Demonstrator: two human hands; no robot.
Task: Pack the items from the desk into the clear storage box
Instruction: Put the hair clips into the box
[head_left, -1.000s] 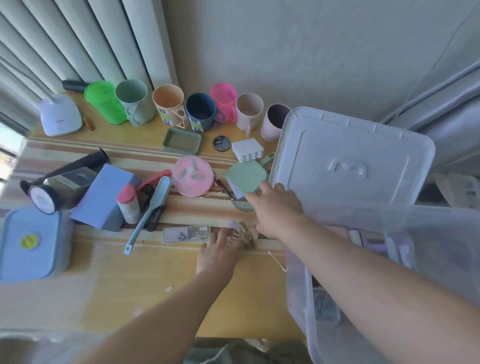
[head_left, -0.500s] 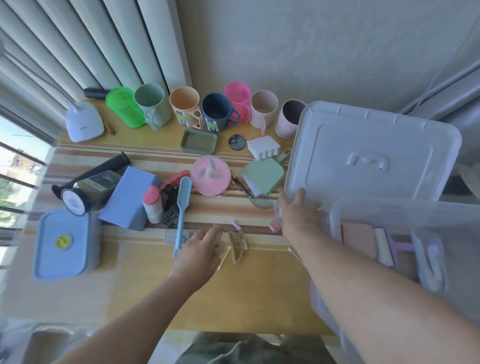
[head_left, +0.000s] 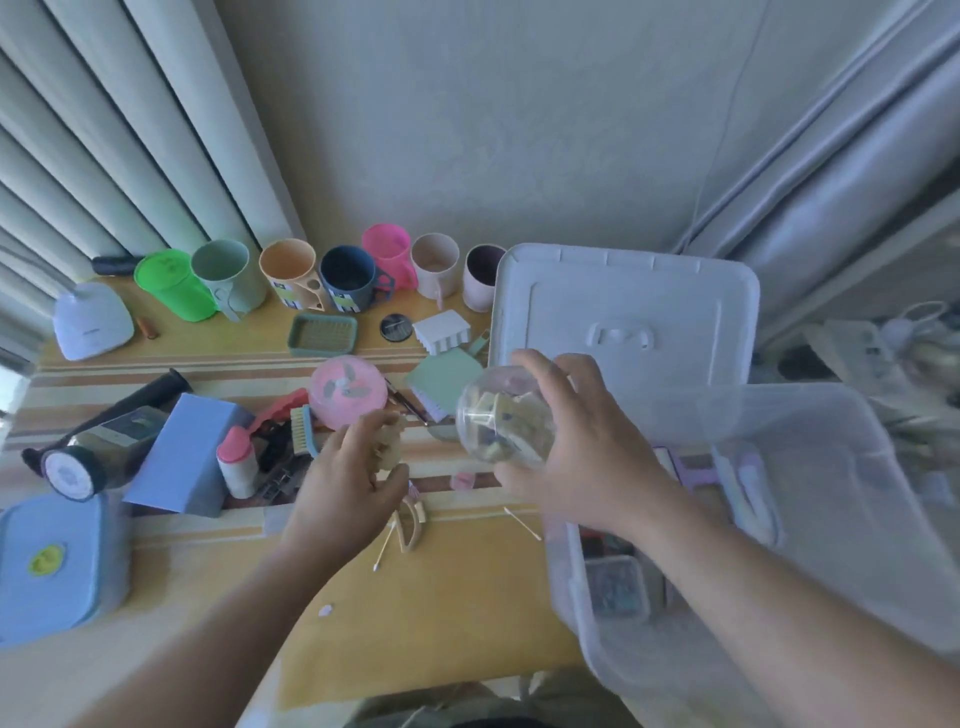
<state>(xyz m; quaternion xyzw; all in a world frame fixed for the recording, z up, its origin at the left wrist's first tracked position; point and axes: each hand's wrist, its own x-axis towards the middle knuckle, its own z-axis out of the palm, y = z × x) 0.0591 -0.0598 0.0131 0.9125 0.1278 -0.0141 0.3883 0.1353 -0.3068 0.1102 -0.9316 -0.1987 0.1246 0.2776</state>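
Clear, round plastic jar (head_left: 498, 415) of small beige pieces sits gripped in the right hand (head_left: 582, 447), fingers (head_left: 535, 366) curled over it, above the yellow surface (head_left: 457, 587). Left-hand (head_left: 343, 488) fingers (head_left: 363, 431) pinch a beige toothed clip (head_left: 390, 441) just left of the jar. The clear storage box (head_left: 810, 519) stands open, right of both hands.

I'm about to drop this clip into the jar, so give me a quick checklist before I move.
1. Jar held firmly in right hand: ok.
2. Clip gripped in left hand: ok.
3. Jar mouth open and facing the clip: cannot tell, blurred.
4. Room left in jar: cannot tell; it already holds pieces.
5. Storage box open, lid off behind it: ok.
6. More clips remain on desk: not ok.
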